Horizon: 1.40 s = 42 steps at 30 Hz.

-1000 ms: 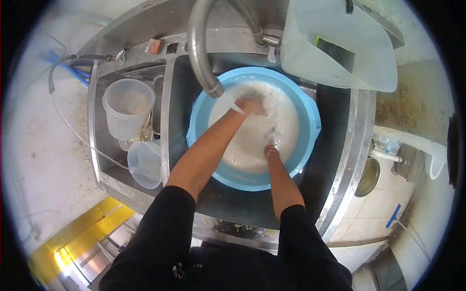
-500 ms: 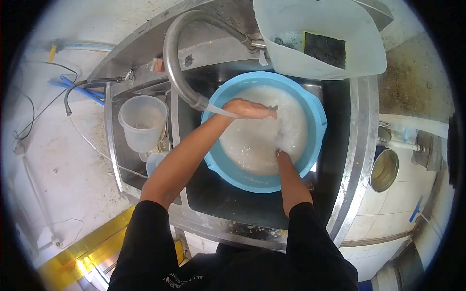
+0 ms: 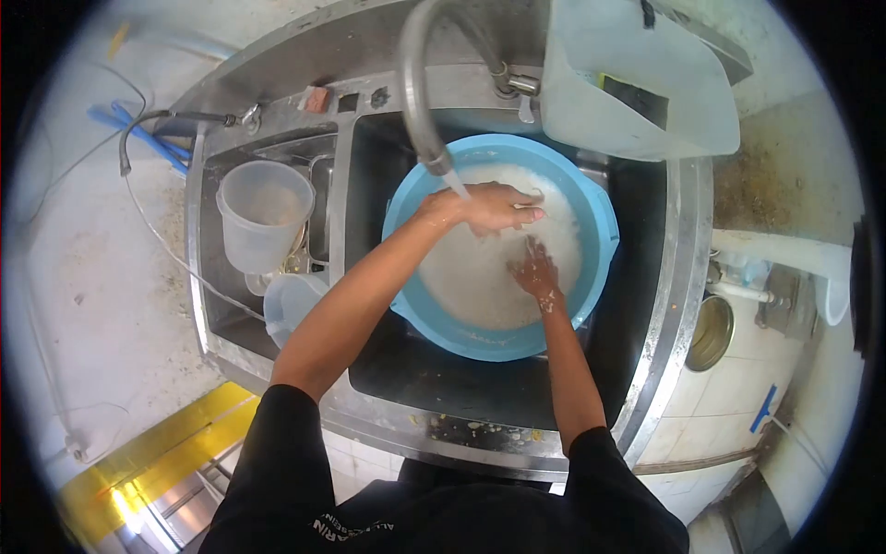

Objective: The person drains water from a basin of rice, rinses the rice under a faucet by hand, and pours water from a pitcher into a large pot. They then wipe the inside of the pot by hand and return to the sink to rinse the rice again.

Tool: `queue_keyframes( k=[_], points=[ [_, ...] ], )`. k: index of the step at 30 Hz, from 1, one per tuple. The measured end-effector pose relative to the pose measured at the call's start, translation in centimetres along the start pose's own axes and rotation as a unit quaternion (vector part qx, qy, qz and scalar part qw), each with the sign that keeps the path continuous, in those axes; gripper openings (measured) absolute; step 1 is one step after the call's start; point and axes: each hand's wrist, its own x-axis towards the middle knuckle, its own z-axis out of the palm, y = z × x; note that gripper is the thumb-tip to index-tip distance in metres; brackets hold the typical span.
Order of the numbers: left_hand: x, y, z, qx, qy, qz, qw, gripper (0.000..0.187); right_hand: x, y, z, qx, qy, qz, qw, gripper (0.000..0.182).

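The person is standing over the sink (image 3: 683,305), washing what looks like rice in the blue basin (image 3: 591,277) that is sitting in the right compartment. The tap (image 3: 417,88) is running water onto the left wrist. The left hand (image 3: 494,208) is hovering flat over the milky water (image 3: 471,277), fingers pressed together, holding nothing. The right hand (image 3: 535,272) is dipping in, fingers spread, grains sticking to it. For a good rinse, I'd judge both hands should be stirring gently, keeping grains off the rim. In the left compartment a clear tub (image 3: 261,226) is standing upright, contents unclear, with a jug (image 3: 291,305) just beside it. A big clear bin (image 3: 637,92) is holding a dark sponge (image 3: 637,102).
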Motion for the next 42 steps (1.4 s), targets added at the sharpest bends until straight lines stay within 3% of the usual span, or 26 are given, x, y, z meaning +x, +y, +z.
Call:
queue_keyframes(
  k=[1, 5, 7, 8, 9, 10, 12, 14, 16, 18, 19, 21, 24, 27, 30, 31, 33, 34, 36, 37, 39, 40, 42],
  points=[
    [1.2, -0.9, -0.2, 0.114, 0.019, 0.052, 0.992, 0.067, -0.8, -0.6, -1.4, -0.024, -0.007, 0.003, 1.000, 0.078],
    [2.5, -0.3, 0.2, 0.119, -0.002, 0.015, 0.993, 0.067, 0.1, 1.0, -0.9, -0.098, -0.022, -0.032, 0.994, 0.077],
    [6.2, -3.6, 2.6, 0.309, 0.163, 0.067, 0.934, 0.061, -0.1, 1.3, -0.8, -0.099, -0.031, -0.019, 0.994, 0.078],
    [8.2, -6.1, 2.8, 0.305, 0.171, 0.071, 0.934, 0.061, 0.0, 1.3, -0.8, -0.085, -0.035, -0.006, 0.996, 0.078],
    [10.2, -9.6, 2.1, 0.442, 0.244, 0.187, 0.843, 0.060, 0.1, 1.7, -0.6, -0.094, -0.032, -0.006, 0.995, 0.078],
    [11.5, -12.2, 0.8, 0.561, 0.307, 0.292, 0.711, 0.060, 0.2, 2.1, -0.3, -0.100, -0.025, -0.016, 0.995, 0.078],
    [12.4, -15.6, -1.8, 0.499, 0.280, 0.256, 0.779, 0.065, 0.3, 3.1, 0.1, -0.111, -0.022, -0.021, 0.993, 0.078],
    [12.3, -17.2, -0.7, 0.486, 0.295, 0.217, 0.794, 0.066, -0.2, 3.9, 0.5, -0.106, 0.021, -0.054, 0.993, 0.078],
    [11.8, -20.1, 2.4, 0.476, 0.291, 0.175, 0.812, 0.066, -0.6, 3.0, -0.5, -0.086, -0.016, -0.039, 0.995, 0.077],
    [11.4, -22.8, 6.0, 0.305, 0.388, 0.158, 0.855, 0.063, -0.6, 2.9, -0.5, -0.066, -0.035, -0.035, 0.997, 0.076],
    [10.3, -21.7, 7.1, 0.311, 0.390, 0.159, 0.852, 0.063, -0.5, 3.6, 0.3, -0.073, 0.006, -0.059, 0.996, 0.075],
    [7.6, -18.7, 9.2, 0.238, 0.296, -0.015, 0.925, 0.062, 0.3, 3.9, 0.7, -0.077, 0.052, -0.085, 0.992, 0.074],
    [6.1, -14.3, 10.1, 0.149, 0.243, 0.007, 0.958, 0.058, 0.5, 4.2, 0.9, -0.039, 0.013, -0.063, 0.997, 0.074],
    [6.9, -9.2, 8.4, 0.146, 0.206, 0.105, 0.962, 0.041, 0.9, 4.5, 0.9, -0.053, -0.032, -0.068, 0.996, 0.082],
    [7.7, -6.0, 4.2, 0.056, 0.170, 0.235, 0.955, 0.044, 1.5, 4.5, 1.1, -0.072, -0.050, -0.054, 0.995, 0.080],
    [7.5, -5.7, 3.1, 0.053, 0.174, 0.236, 0.955, 0.044, 1.4, 4.7, 1.2, -0.088, -0.053, -0.055, 0.993, 0.080],
    [7.2, -5.0, 1.1, 0.126, 0.250, 0.068, 0.958, 0.038, 1.2, 4.8, 0.9, -0.111, -0.055, -0.055, 0.991, 0.080],
    [7.8, -5.8, 0.4, 0.122, 0.253, 0.070, 0.957, 0.038, 1.0, 4.7, 0.9, -0.079, -0.039, -0.055, 0.995, 0.080],
    [10.6, -10.5, 0.1, 0.386, 0.296, 0.219, 0.846, 0.038, 0.8, 4.5, 0.8, -0.047, -0.022, -0.053, 0.997, 0.080],
    [12.0, -13.5, -0.3, 0.386, 0.296, 0.221, 0.845, 0.038, 1.1, 4.4, 0.6, -0.065, -0.035, -0.049, 0.996, 0.079],
    [13.9, -18.9, -0.7, 0.597, 0.473, 0.233, 0.604, 0.056, 1.2, 4.2, 0.7, -0.082, -0.049, -0.042, 0.995, 0.078],
    [12.5, -18.7, -0.1, 0.596, 0.472, 0.235, 0.606, 0.056, 1.0, 4.4, 0.9, -0.072, -0.022, -0.060, 0.995, 0.076],
    [8.1, -16.9, 2.3, 0.552, 0.220, 0.033, 0.804, 0.052, 0.5, 4.6, 1.1, -0.058, 0.004, -0.075, 0.996, 0.073]
  ],
)
